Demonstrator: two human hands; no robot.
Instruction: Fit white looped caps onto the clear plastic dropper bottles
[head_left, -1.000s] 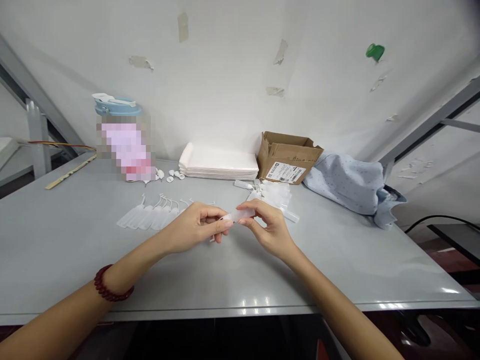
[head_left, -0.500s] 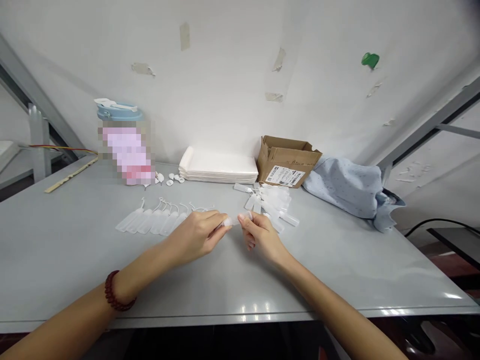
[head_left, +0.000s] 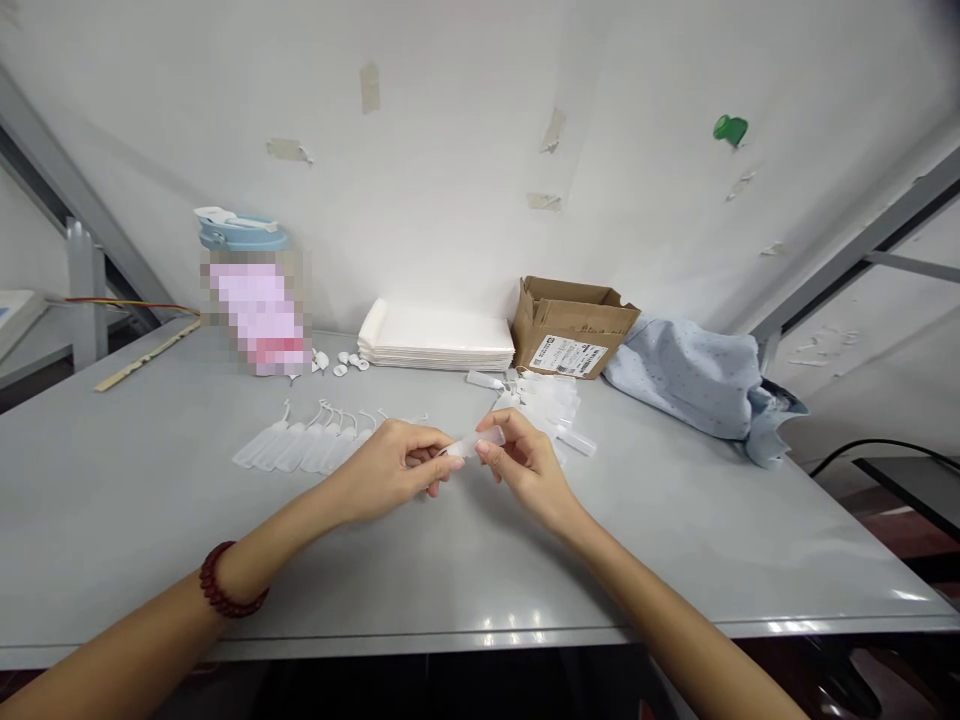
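Note:
A small translucent white plastic sleeve [head_left: 484, 440] is held level above the table between my two hands. My left hand [head_left: 401, 460] pinches its left end between thumb and fingers. At the other end, the thumb and bent forefinger of my right hand [head_left: 525, 462] close on it. Several similar flat sleeves with thin white loops [head_left: 300, 445] lie in an overlapping row to the left, partly hidden behind my left hand. A loose pile of similar sleeves [head_left: 544, 395] lies just beyond my right hand.
Behind the hands stand a stack of white folded sheets [head_left: 442, 340] and an open cardboard box [head_left: 574, 325]. A light blue cloth [head_left: 682, 375] lies to the right. Small white pieces [head_left: 349, 362] and a blue-lidded container [head_left: 244, 235] are at the back left. A wooden strip [head_left: 146, 355] lies at far left.
The fingers of my right hand have loosened and shifted, so more of the sleeve's right end shows. My left hand keeps its pinch, its fingers slightly re-set. The view has tilted slightly.

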